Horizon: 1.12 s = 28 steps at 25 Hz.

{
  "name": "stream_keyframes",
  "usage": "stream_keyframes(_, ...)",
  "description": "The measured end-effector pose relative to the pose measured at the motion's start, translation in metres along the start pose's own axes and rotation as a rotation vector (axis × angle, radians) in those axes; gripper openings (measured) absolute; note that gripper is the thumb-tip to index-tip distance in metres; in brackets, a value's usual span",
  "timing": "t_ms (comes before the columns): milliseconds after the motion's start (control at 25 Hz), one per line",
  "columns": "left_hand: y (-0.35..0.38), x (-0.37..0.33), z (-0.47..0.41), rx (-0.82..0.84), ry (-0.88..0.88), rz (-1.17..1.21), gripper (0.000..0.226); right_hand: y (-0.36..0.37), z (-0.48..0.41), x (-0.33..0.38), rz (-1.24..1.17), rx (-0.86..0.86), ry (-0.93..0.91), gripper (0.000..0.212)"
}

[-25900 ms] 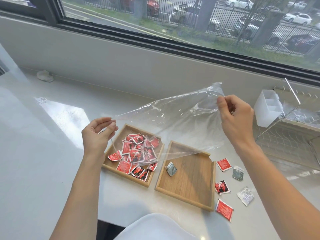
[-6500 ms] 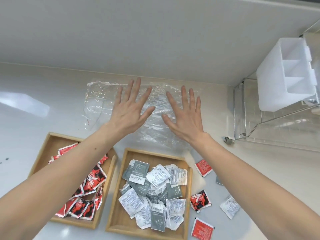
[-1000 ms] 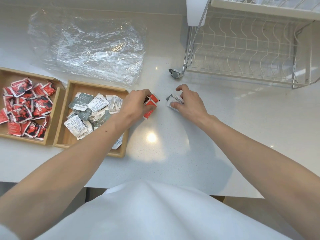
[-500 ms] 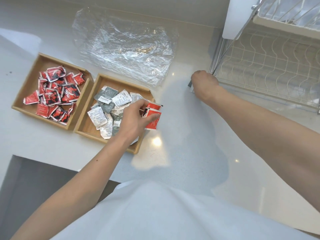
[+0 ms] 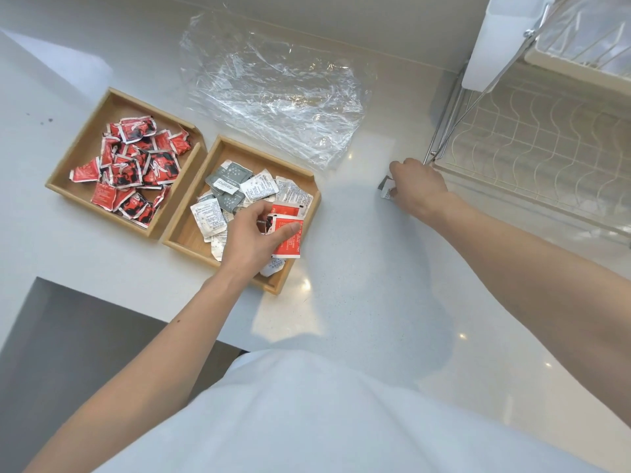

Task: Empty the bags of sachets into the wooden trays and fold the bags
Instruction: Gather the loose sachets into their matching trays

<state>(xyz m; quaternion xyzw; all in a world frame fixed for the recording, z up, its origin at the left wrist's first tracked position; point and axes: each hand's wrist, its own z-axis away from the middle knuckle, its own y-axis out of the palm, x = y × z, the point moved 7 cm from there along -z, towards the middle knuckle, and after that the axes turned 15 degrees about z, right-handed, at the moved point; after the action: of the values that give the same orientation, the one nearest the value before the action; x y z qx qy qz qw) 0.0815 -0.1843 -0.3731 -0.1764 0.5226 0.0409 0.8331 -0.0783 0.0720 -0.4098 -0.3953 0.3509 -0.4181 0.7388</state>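
Fingers of the left hand (image 5: 254, 238) pinched two red sachets (image 5: 286, 233) above the right wooden tray (image 5: 309, 213), hiding part of its grey and white sachets (image 5: 232, 196). Right hand (image 5: 418, 187) curled over small packets (image 5: 387, 190) by the dish rack (image 5: 532, 145), mostly concealed. Flattened clear bags (image 5: 273, 93) lay behind; the left wooden tray (image 5: 85, 141) held red ones.

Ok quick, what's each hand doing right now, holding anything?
Left hand: closed on red sachets, over the right-hand wooden tray.
Right hand: closed on grey and white sachets, beside the dish rack.
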Motion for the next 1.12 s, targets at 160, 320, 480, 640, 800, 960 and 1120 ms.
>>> stream_keyframes(160, -0.011, 0.009, 0.011, -0.038, -0.063, 0.148, 0.035, 0.005, 0.026, 0.019, -0.16, -0.033, 0.002, 0.032)
stream_keyframes(320, -0.034, 0.018, 0.024, -0.094, -0.088, 0.271, 0.035, 0.002, 0.056, 0.05, -0.503, -0.085, 0.03, 0.029)
stream_keyframes(480, -0.061, 0.034, 0.035, -0.131, -0.098, 0.332, 0.031, -0.011, 0.085, 0.082, -0.746, -0.162, 0.013, 0.022)
stream_keyframes(640, -0.096, 0.049, 0.034, -0.155, -0.095, 0.36, 0.034, -0.02, 0.102, 0.126, -0.862, -0.179, -0.003, 0.024)
stream_keyframes(800, -0.141, 0.052, 0.012, -0.119, -0.077, 0.3, 0.032, -0.03, 0.1, 0.173, -0.933, -0.177, 0.046, 0.023)
stream_keyframes(960, -0.196, 0.048, -0.028, -0.072, -0.039, 0.245, 0.029, -0.045, 0.091, 0.221, -0.924, -0.194, 0.107, 0.022)
stream_keyframes(1120, -0.239, 0.052, -0.068, -0.047, -0.028, 0.252, 0.03, -0.055, 0.081, 0.253, -0.84, -0.195, 0.235, 0.03)
